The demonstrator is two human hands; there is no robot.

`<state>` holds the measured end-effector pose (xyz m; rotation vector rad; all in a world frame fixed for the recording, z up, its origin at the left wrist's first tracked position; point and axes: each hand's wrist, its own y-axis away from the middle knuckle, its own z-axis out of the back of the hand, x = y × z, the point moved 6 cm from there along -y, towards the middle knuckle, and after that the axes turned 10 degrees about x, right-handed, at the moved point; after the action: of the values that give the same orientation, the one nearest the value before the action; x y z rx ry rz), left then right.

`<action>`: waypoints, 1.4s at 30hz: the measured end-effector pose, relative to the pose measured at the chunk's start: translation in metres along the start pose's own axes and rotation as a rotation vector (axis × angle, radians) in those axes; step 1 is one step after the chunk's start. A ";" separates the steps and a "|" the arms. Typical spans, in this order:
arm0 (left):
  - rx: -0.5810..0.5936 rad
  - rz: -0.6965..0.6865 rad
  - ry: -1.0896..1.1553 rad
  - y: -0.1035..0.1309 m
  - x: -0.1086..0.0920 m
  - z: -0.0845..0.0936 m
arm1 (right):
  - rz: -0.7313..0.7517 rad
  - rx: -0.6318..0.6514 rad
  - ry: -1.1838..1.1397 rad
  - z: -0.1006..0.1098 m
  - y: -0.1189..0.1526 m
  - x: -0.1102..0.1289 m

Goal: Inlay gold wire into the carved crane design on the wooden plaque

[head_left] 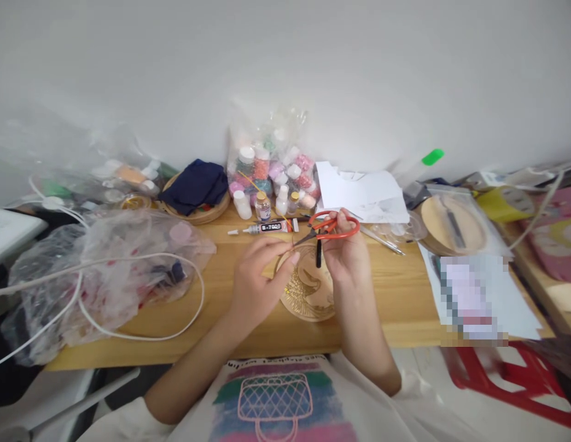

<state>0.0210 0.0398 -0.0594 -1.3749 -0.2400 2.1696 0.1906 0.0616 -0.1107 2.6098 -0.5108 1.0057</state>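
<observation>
My right hand [347,248] holds a pair of red-handled scissors [347,232] above the table, their dark tips pointing left. Close to those tips, my left hand [262,279] is pinched at thumb and index finger; what it grips is too small to make out. Under both hands lies a round wooden disc [308,304] with a gold-coloured raised pattern on it. A short black stick-like object [318,253] shows between my hands. Behind them rests a B-7000 glue tube [271,228], with a small white cap at its left.
Small bottles [263,207] and a bag of bead jars [253,162] stand at the back. Crumpled plastic bags [110,276] and a white cable [175,336] cover the left side. White papers [359,193], a bagged wooden hoop [444,230] and a blurred-out object [472,301] lie right.
</observation>
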 end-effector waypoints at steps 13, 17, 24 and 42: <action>0.040 0.180 0.167 0.002 0.016 -0.013 | 0.089 -0.048 0.010 0.005 0.009 0.003; 0.108 0.305 0.453 -0.001 0.031 -0.029 | 0.133 -0.051 0.017 0.004 0.012 0.005; 0.190 0.257 0.451 0.008 0.039 -0.035 | 0.014 0.015 -0.004 0.008 0.005 -0.001; -0.092 0.279 0.906 -0.008 0.033 -0.076 | -0.113 0.033 -0.090 -0.008 0.018 -0.033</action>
<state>0.0797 0.0540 -0.1168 -2.3843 0.2135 1.5130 0.1556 0.0562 -0.1244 2.6892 -0.3649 0.8714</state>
